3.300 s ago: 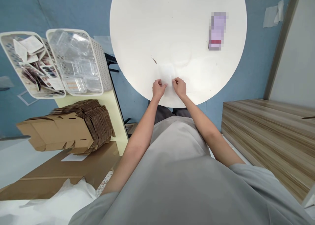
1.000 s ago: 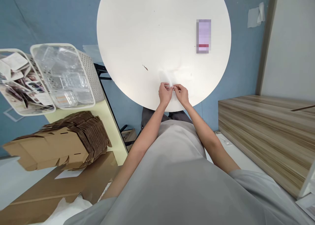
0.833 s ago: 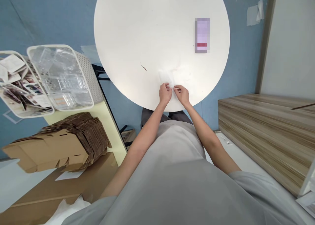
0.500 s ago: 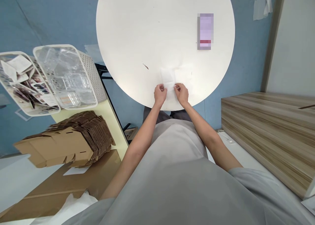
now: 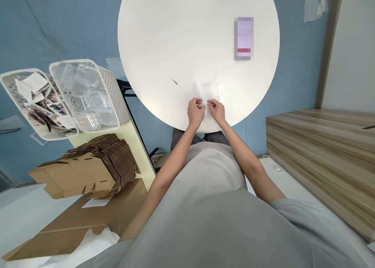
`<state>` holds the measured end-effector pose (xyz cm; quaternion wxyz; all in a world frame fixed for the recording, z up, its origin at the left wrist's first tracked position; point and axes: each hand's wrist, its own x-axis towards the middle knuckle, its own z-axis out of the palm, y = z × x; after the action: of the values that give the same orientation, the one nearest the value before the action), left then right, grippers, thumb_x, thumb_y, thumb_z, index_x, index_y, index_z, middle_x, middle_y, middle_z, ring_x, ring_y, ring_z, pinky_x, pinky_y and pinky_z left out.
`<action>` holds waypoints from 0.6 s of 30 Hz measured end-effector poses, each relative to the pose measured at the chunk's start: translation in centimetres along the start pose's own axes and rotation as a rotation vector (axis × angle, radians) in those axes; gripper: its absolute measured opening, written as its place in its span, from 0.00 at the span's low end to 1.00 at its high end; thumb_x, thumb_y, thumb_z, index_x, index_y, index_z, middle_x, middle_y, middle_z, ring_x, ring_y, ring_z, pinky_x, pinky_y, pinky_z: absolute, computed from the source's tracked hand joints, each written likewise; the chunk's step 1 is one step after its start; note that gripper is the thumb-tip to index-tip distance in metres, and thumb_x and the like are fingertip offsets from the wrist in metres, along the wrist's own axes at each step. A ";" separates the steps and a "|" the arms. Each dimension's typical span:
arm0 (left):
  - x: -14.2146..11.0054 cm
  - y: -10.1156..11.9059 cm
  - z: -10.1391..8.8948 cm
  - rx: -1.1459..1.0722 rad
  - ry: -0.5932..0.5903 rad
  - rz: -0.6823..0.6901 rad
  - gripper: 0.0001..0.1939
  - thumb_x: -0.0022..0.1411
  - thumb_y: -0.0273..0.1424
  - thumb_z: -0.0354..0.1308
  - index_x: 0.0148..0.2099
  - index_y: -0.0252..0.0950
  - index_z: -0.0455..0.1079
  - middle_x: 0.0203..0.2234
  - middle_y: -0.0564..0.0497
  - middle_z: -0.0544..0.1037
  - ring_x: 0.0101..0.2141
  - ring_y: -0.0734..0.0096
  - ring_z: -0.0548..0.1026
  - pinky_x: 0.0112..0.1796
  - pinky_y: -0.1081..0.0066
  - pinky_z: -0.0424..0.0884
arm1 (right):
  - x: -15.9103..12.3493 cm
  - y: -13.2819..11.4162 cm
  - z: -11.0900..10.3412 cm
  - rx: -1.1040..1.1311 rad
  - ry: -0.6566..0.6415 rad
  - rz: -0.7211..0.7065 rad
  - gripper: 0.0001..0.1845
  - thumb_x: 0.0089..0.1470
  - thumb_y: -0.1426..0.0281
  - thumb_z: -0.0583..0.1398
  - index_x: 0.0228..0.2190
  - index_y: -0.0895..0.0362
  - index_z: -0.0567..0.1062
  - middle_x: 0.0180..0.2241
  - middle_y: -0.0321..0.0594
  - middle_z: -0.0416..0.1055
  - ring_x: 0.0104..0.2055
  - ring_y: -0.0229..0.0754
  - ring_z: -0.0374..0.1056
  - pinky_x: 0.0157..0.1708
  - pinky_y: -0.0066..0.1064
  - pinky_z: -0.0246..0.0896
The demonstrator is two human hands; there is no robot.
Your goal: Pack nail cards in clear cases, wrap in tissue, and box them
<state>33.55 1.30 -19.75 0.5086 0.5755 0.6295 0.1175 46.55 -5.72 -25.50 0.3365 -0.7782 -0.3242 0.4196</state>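
A thin, see-through plastic sheet (image 5: 208, 89) lies at the near edge of the round white table (image 5: 152, 37); whether it is a bag or loose film I cannot tell. My left hand (image 5: 196, 113) pinches its near side with curled fingers. Close beside it, my right hand (image 5: 216, 111) also has thumb and fingers together on the plastic. Only a small gap separates the fingertips. The sheet's outline is faint against the white tabletop.
A blurred-out purple item (image 5: 244, 38) lies on the table's right side. To the left stand a white basket of clear plastic boxes (image 5: 88, 98), another basket of cards and packets (image 5: 43, 104), and a stack of flattened brown cartons (image 5: 99, 166). A wood-grain cabinet (image 5: 319, 143) is at right.
My left hand has moved right, closer to my right hand. The plastic between them has shifted and looks more bunched. The view has turned slightly.
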 end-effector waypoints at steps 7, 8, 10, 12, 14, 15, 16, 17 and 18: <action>0.7 0.7 3.4 0.081 -0.081 -0.009 0.13 0.70 0.29 0.69 0.54 0.41 0.72 0.58 0.40 0.74 0.55 0.54 0.81 0.59 0.56 0.77 | -0.6 0.6 -3.0 0.048 0.042 0.000 0.23 0.70 0.50 0.60 0.49 0.53 0.84 0.54 0.51 0.86 0.52 0.52 0.82 0.60 0.47 0.77; 0.8 0.5 3.4 0.084 -0.089 -0.007 0.13 0.70 0.27 0.68 0.54 0.40 0.72 0.58 0.40 0.74 0.56 0.54 0.81 0.60 0.57 0.77 | -0.7 0.7 -3.1 0.021 0.043 0.015 0.23 0.70 0.50 0.61 0.49 0.53 0.84 0.56 0.51 0.85 0.52 0.52 0.82 0.60 0.48 0.77; 0.9 0.1 2.9 0.089 -0.072 -0.025 0.14 0.70 0.24 0.65 0.56 0.41 0.72 0.60 0.40 0.74 0.55 0.56 0.81 0.60 0.58 0.77 | -0.7 0.6 -3.0 -0.024 0.048 0.044 0.22 0.68 0.50 0.63 0.50 0.53 0.83 0.57 0.52 0.84 0.49 0.52 0.82 0.59 0.48 0.78; 1.1 -0.5 2.2 0.096 -0.006 -0.077 0.15 0.70 0.24 0.63 0.57 0.41 0.73 0.62 0.40 0.75 0.52 0.58 0.82 0.61 0.57 0.77 | -0.8 0.4 -2.8 -0.053 0.050 0.066 0.20 0.68 0.52 0.63 0.50 0.54 0.82 0.54 0.51 0.84 0.46 0.51 0.81 0.58 0.48 0.78; 1.3 -1.2 1.5 0.075 0.032 -0.140 0.15 0.71 0.25 0.63 0.57 0.40 0.73 0.60 0.40 0.77 0.50 0.57 0.83 0.61 0.55 0.76 | -0.9 0.1 -2.4 -0.076 0.055 0.088 0.18 0.69 0.54 0.62 0.49 0.54 0.81 0.50 0.50 0.85 0.44 0.50 0.80 0.56 0.47 0.78; 1.4 -1.5 1.1 0.047 0.026 -0.166 0.14 0.71 0.25 0.63 0.57 0.40 0.74 0.59 0.40 0.79 0.50 0.57 0.83 0.62 0.54 0.76 | -1.0 -0.1 -2.2 -0.088 0.056 0.096 0.18 0.69 0.55 0.62 0.49 0.54 0.81 0.49 0.49 0.85 0.44 0.50 0.79 0.55 0.47 0.78; 1.5 -1.8 0.8 0.013 0.010 -0.184 0.14 0.71 0.25 0.63 0.56 0.39 0.74 0.56 0.40 0.81 0.50 0.56 0.83 0.61 0.54 0.76 | -1.0 -0.3 -1.9 -0.100 0.056 0.099 0.17 0.70 0.56 0.61 0.49 0.54 0.81 0.47 0.48 0.85 0.43 0.49 0.78 0.54 0.47 0.77; 1.5 -2.0 0.6 -0.024 -0.004 -0.196 0.13 0.70 0.26 0.64 0.56 0.39 0.75 0.54 0.40 0.83 0.50 0.56 0.83 0.61 0.55 0.76 | -1.0 -0.5 -1.6 -0.113 0.053 0.097 0.16 0.71 0.56 0.60 0.48 0.54 0.80 0.47 0.48 0.84 0.43 0.49 0.78 0.54 0.46 0.77; 1.5 -2.2 0.3 -0.058 -0.007 -0.204 0.12 0.70 0.26 0.64 0.55 0.39 0.75 0.52 0.41 0.84 0.50 0.56 0.83 0.61 0.55 0.76 | -1.0 -0.6 -1.3 -0.126 0.047 0.091 0.16 0.71 0.57 0.59 0.48 0.54 0.80 0.47 0.48 0.84 0.43 0.49 0.77 0.54 0.46 0.76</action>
<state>32.69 1.74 -22.28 0.5364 0.4938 0.6796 0.0811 47.06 -6.47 -24.02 0.2750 -0.8213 -0.3062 0.3950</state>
